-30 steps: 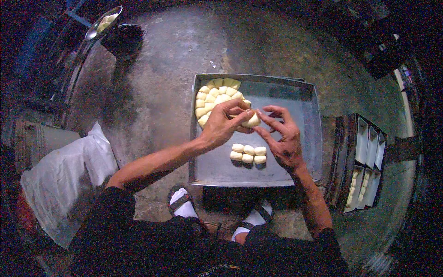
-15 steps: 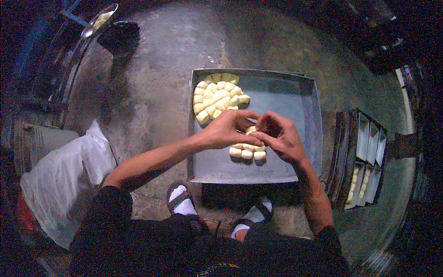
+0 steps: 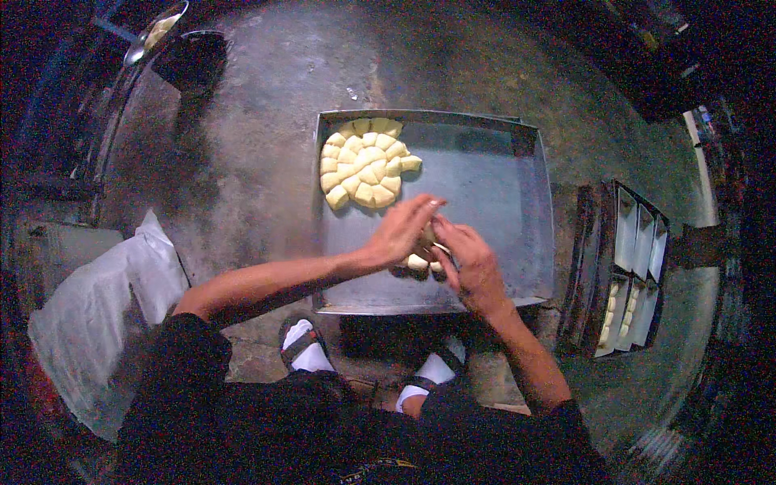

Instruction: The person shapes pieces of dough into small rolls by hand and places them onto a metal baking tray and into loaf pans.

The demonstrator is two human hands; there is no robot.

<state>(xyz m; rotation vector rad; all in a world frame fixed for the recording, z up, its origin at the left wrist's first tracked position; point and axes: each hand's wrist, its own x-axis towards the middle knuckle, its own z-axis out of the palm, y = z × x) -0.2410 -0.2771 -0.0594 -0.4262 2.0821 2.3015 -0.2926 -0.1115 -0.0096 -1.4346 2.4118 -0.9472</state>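
A broad metal tray [image 3: 485, 194] lies in front of me. In its far left part sits a cluster of pale dough pieces [image 3: 364, 166], cut and pressed together. My left hand [image 3: 400, 233] and my right hand [image 3: 473, 267] meet above the tray's near half, cupped round a small piece of dough [image 3: 428, 234] that shows only partly between them. The left fingers are long and close together, while the right fingers curl over from the other side. Below them, mostly covered by the hands, a small group of rounded dough pieces [image 3: 417, 263] rests on the tray.
At the right stands a dark rack of long metal moulds [image 3: 634, 271], some holding rows of dough. A whitish plastic sheet [image 3: 105, 315] drapes over something at the left. At the far left is a metal bowl [image 3: 155, 34] with pale contents. My sandalled feet [image 3: 307, 347] are near the tray.
My hands have gone from fingertips pinching together to palms cupped closely over one another. The whole view has shifted slightly, so the tray appears further left.
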